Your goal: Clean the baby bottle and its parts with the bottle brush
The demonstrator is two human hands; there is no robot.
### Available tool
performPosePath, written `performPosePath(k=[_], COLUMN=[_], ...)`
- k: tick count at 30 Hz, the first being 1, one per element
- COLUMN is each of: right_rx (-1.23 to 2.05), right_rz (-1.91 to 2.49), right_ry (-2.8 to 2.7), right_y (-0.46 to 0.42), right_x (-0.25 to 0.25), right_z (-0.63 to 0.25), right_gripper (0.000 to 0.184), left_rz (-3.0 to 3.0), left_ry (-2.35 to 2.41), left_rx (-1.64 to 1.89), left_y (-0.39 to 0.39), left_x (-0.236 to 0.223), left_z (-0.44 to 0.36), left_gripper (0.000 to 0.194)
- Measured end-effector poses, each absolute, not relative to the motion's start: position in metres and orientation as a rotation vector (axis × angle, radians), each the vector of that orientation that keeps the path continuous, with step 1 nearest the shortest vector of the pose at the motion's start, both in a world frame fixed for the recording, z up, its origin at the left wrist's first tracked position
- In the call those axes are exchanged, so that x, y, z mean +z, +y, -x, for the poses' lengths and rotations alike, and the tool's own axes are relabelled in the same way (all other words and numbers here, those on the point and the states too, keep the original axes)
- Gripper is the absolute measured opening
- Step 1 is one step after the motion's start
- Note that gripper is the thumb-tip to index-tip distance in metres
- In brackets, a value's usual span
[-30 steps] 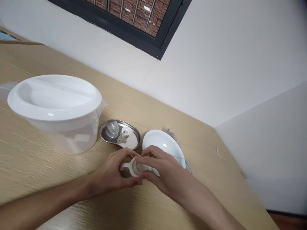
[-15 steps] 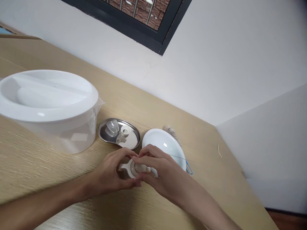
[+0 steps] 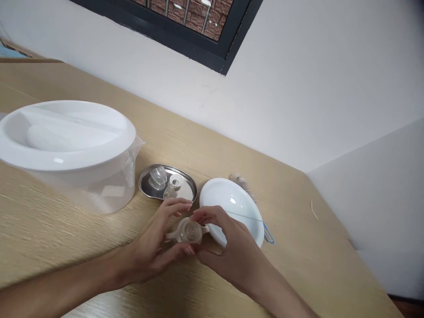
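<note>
A clear baby bottle (image 3: 191, 232) with a pale two-handled ring around it is between my hands, its round end facing up at me. My left hand (image 3: 159, 247) curls around the left handle, thumb along the near side and fingers on the far side. My right hand (image 3: 228, 238) is bent around the right side, fingertips at the far rim and thumb near the front. Just beyond is a kidney-shaped metal tray (image 3: 145, 191) with a clear cap (image 3: 159, 176), a white ring (image 3: 176, 180) and a small translucent piece (image 3: 170, 192).
Beyond my right hand sits a white bowl (image 3: 215, 190), crossed by a thin wire with a blue loop handle (image 3: 269, 234). Brush bristles (image 3: 243, 183) show behind it. At left stands a large clear jug (image 3: 112, 194) under a white lid (image 3: 69, 157). A pale strip (image 3: 313, 209) lies at right.
The ring and bottle have turned slightly, and the right handle now shows between my right fingers and thumb. My right fingers have spread a little wider. The view has shifted slightly.
</note>
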State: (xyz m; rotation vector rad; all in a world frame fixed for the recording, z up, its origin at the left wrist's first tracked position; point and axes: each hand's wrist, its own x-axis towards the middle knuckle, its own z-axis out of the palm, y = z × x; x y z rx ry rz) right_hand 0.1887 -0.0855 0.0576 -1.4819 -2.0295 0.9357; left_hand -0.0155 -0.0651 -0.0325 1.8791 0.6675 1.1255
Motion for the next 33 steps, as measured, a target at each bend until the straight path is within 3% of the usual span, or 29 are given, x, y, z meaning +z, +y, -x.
performPosePath(k=[3,7,12,13,17,25,27,31,33], right_rx=[0.932,0.891,0.875,0.818,0.536,0.192,0.199,0.263,0.297], right_rz=[1.433,1.382,1.545,1.595,1.563,1.671,1.649,1.518,1.436], right_ry=[-1.980,-1.999,-2.235,-2.280,-2.359,-2.612,-2.662,-2.806,-2.877], right_y=[-0.085,-0.083,-0.082,-0.080,-0.060,0.010,0.027,0.051,0.057], right_x=[0.052,0.049,0.075,0.083,0.106,0.080,0.071,0.056,0.051], right_z=[-0.186,-0.190,-0.212,-0.216,-0.218,-0.175,-0.168,-0.159,-0.154], right_gripper=[0.039,0.038,0.055,0.053,0.017,0.040,0.037,0.011,0.018], left_rz=[-1.817,-1.799,-1.925,-1.949,-1.983,-1.945,-1.941,-1.940,-1.945], left_ry=[0.650,0.666,0.683,0.690,0.699,0.757,0.790,0.815,0.816], left_rx=[1.110,1.125,1.120,1.110,1.079,1.033,1.010,0.996,0.992], left_y=[-0.064,-0.062,-0.060,-0.059,-0.056,-0.058,-0.057,-0.055,-0.055], left_x=[-0.028,-0.025,-0.024,-0.024,-0.023,-0.015,-0.014,-0.018,-0.020], left_z=[0.015,0.013,0.012,0.013,0.014,0.014,0.015,0.016,0.015], left_gripper=[0.043,0.039,0.036,0.036,0.037,0.034,0.036,0.040,0.044])
